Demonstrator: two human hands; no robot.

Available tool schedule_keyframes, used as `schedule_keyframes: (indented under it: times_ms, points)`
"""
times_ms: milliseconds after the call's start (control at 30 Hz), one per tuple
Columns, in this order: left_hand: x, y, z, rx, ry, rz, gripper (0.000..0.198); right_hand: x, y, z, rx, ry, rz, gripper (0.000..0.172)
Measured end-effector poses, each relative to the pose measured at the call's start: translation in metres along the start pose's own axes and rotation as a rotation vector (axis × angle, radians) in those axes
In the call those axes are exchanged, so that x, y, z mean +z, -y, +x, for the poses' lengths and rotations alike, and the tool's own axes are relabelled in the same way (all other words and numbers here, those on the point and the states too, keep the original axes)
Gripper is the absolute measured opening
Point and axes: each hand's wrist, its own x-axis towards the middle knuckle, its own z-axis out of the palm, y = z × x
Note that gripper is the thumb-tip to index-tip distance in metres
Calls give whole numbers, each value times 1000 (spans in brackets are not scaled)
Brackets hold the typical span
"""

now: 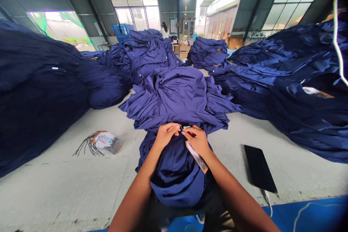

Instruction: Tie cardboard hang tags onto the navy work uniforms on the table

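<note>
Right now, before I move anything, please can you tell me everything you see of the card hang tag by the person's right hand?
The hang tag is a narrow oblong card, with a white face, dark printing too small to read and a brown edge. It slants downward from the right hand, which hides its upper end. Its lower end appears to lie on the navy garment.

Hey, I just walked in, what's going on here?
A person's left hand and right hand are pinching a small metal fitting at a navy garment, with a printed hang tag dangling by the right hand. A bundle of tags on black strings and a black phone lie on the grey work surface. Navy garments are heaped all around, and a co-worker stands far back.
</note>
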Motion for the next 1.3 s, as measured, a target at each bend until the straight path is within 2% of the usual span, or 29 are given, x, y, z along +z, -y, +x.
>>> schedule_keyframes:
  times_ms: [100,300,533,667,800,967,1167,1300]
  points:
    - [1,-2,-1,-14,34,-10,39,-1,1,-1,-8,-2,-8,26]
    - [3,-6,0,52,76,59,33,-1,2,-2,-34,32,-27,22]
    - [2,-5,0,15,94,58,36,-1,4,-3,-56,22,-59,18]
    - [2,-8,-1,19,97,71,38,-10,12,1,16,-16,14,23]
    - [2,-7,0,9,109,62,39,-24,20,14,28,-17,23,23]
    - [2,-2,1,4,112,20,39,-36,27,43,25,160,-24,19]
    - [0,0,0,15,132,87,39,-32,29,76,41,467,74,20]
    - [0,-2,-1,2,136,113,40,-27,29,81,68,548,161,21]
